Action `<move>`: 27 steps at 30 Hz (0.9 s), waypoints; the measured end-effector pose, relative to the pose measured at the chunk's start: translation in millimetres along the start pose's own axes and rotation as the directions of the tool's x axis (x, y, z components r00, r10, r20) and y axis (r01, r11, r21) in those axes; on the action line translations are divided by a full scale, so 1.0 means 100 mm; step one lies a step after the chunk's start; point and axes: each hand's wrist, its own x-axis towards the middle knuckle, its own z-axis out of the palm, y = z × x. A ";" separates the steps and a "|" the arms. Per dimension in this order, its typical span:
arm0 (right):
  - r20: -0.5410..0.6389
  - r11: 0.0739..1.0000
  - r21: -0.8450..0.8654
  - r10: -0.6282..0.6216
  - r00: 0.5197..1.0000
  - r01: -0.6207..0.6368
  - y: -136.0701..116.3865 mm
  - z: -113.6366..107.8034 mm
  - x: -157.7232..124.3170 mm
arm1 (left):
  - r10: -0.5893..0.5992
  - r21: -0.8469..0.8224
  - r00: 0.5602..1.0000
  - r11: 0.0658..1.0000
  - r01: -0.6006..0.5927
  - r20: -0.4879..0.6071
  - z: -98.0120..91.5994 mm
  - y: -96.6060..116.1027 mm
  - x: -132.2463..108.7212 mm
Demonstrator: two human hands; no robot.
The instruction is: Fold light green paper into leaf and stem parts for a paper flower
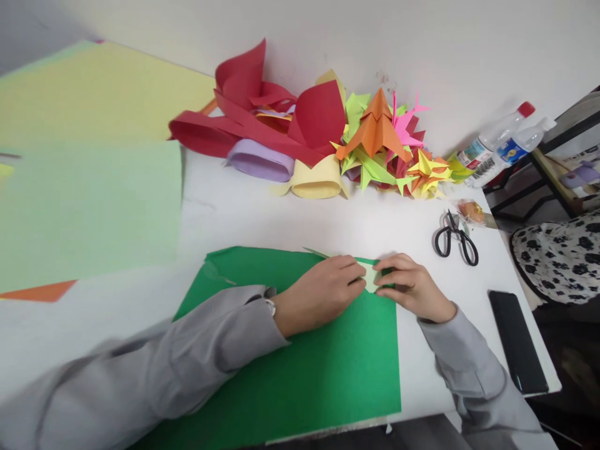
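A small piece of pale green paper (370, 277) is held between my two hands above the green sheet (337, 369). My left hand (323, 290) is closed on its left end, fingers bent and pressed together. On the other side, my right hand (412, 284) pinches the paper's right edge between thumb and fingertips. A thin green point sticks out behind my left hand; whether it belongs to the same paper I cannot tell. My fingers hide much of the piece.
Red paper shapes (276, 119) and folded paper stars (379, 137) lie along the wall. Black-handled scissors (454, 237), a phone (517, 340) and plastic bottles (501, 144) are on the right. Large light green sheets (94, 200) cover the left. Someone in patterned clothing (557, 259) is at right.
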 end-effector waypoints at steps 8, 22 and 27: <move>0.001 0.999 -0.050 -0.021 1.000 0.021 -0.03 0.01 0.00 | -0.227 -0.231 0.967 0.953 0.196 -0.117 0.04 0.11 0.02; 0.041 0.988 -0.153 0.019 0.999 -0.013 -0.10 0.03 0.01 | -0.313 -0.266 0.947 0.921 0.285 -0.070 0.03 0.18 0.07; 0.056 0.989 -0.143 0.051 0.997 -0.043 -0.10 0.02 0.00 | -0.332 -0.239 0.943 0.918 0.317 -0.021 0.03 0.20 0.10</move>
